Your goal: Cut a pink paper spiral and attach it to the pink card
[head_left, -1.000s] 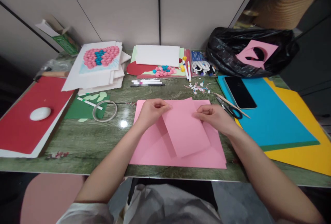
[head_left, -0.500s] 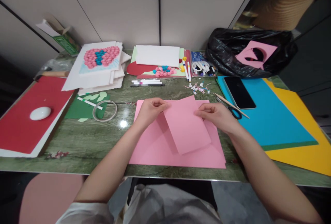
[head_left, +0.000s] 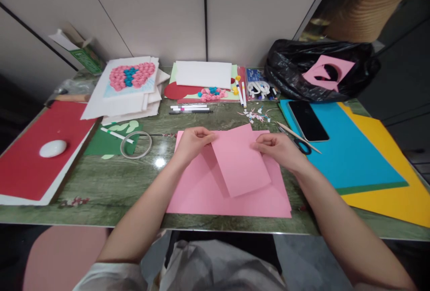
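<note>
My left hand (head_left: 193,143) and my right hand (head_left: 277,148) each pinch a top corner of a small pink paper sheet (head_left: 240,161), lifted a little and tilted. It hangs over a larger pink sheet (head_left: 201,192) lying flat on the green marble-pattern table (head_left: 110,179). Both hands have fingers curled closed on the paper's upper edge.
Scissors (head_left: 298,143) and a phone (head_left: 307,121) lie on blue paper (head_left: 352,156) over yellow paper (head_left: 396,183) at right. A tape roll (head_left: 136,144), green paper, a red board (head_left: 40,147) with a white oval sit left. Markers, pom-poms, a heart collage and a black bag (head_left: 302,71) line the back.
The small pink sheet and both hands have barely shifted; the view has tilted slightly, moving everything a little up and left.
</note>
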The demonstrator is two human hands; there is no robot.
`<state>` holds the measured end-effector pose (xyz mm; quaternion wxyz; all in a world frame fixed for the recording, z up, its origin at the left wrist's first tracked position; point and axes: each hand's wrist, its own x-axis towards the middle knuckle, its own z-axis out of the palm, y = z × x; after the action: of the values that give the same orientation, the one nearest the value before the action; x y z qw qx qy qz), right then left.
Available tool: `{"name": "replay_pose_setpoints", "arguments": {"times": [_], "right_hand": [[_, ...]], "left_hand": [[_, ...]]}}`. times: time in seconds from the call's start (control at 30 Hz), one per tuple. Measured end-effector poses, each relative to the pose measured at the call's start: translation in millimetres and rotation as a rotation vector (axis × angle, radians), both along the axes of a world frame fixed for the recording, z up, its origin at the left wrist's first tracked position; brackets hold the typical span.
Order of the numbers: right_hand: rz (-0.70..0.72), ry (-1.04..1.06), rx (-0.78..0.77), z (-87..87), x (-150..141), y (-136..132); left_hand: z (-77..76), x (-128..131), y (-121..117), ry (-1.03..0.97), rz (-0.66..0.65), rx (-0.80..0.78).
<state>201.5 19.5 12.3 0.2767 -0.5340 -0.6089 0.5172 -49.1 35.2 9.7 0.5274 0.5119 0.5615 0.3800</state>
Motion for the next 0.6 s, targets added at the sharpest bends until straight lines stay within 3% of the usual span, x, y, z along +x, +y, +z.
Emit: {"name": "replay_pose_setpoints", "arguments": {"times": [0.2,0.6], "right_hand": [[0.043,-0.040,0.023,1.0,-0.9,-1.5],[0.041,-0.125,0.092,3.1,0.6,-1.1]], "left_hand": [[-3.1,-2.3,2.9,-0.018,0.108,0.066],[0.3,-6.4,5.8,-0.052,0.174,0.124]]}}
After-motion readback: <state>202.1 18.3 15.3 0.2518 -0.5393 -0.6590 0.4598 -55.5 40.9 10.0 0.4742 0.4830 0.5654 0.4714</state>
